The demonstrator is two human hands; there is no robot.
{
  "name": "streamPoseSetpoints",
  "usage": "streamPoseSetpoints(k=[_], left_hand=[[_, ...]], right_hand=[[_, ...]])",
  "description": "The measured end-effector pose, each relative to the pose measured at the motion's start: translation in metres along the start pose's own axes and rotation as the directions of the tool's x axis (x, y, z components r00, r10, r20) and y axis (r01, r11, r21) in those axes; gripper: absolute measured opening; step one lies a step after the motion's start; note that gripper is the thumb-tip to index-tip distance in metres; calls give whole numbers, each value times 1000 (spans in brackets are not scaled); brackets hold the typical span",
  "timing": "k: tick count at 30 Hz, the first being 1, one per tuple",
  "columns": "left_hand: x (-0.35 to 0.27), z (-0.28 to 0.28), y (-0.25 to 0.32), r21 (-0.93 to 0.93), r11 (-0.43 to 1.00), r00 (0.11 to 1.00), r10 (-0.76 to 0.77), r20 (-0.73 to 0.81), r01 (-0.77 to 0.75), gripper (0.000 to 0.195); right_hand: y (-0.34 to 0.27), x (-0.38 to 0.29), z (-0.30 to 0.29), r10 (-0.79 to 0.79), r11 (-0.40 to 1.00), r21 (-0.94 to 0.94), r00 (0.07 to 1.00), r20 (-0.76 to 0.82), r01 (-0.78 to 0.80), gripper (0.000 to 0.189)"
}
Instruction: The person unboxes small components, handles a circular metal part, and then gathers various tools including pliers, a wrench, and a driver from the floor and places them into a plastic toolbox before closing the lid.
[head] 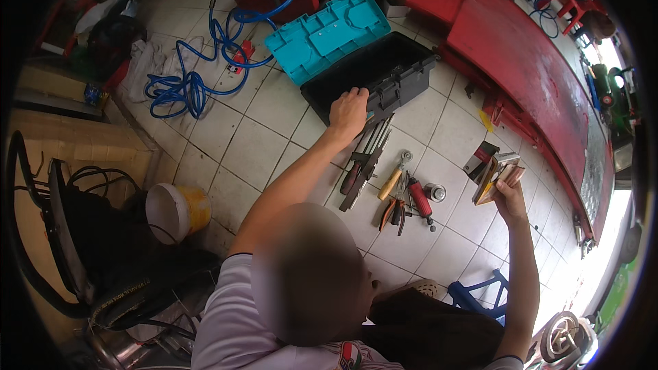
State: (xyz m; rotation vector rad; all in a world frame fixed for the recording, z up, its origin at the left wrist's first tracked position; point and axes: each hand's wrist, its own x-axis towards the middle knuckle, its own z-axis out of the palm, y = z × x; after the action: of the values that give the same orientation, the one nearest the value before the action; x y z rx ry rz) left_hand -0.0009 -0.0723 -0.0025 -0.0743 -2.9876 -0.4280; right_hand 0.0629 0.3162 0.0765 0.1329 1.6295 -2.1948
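Note:
My left hand (350, 113) is at the front wall of a black plastic toolbox (406, 90), its fingers curled over the rim. The turquoise lid (329, 33) is swung back, and the dark inside shows little. In my right hand (510, 200) is a small stack of flat boxes (496, 174), raised over the floor. Between the hands, tools lie on the tiles: long metal tools with dark parts (365, 164), a wooden-handled roller tool (393, 177), orange-and-black pliers (395, 210), a red-bodied hand tool (420, 198) and a small metal can (435, 193).
A red lift platform (519, 46) runs along the right. A dark red box (482, 159) lies near my right hand. Coiled blue hose (187, 92) spreads at the upper left. A white-and-yellow bucket (180, 213) lies tipped at left; a blue metal frame (480, 293) is low right.

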Motion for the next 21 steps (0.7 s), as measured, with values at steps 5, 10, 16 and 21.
streamPoseSetpoints(k=[5, 10, 16, 21], left_hand=[[-38, 17, 13, 24, 1000, 1000, 16, 11, -16, 26], [-52, 21, 5, -4, 999, 999, 35, 22, -35, 28], [-65, 23, 1, -117, 991, 997, 51, -65, -59, 27], [-84, 27, 4, -142, 989, 994, 21, -110, -36, 24]], right_hand=[[1, -23, -10, 101, 995, -19, 992, -71, -103, 44], [11, -34, -11, 111, 994, 18, 989, -98, -110, 50], [10, -33, -12, 145, 989, -6, 986, -86, -146, 51], [13, -19, 3, 58, 998, -4, 989, -135, -59, 44]])
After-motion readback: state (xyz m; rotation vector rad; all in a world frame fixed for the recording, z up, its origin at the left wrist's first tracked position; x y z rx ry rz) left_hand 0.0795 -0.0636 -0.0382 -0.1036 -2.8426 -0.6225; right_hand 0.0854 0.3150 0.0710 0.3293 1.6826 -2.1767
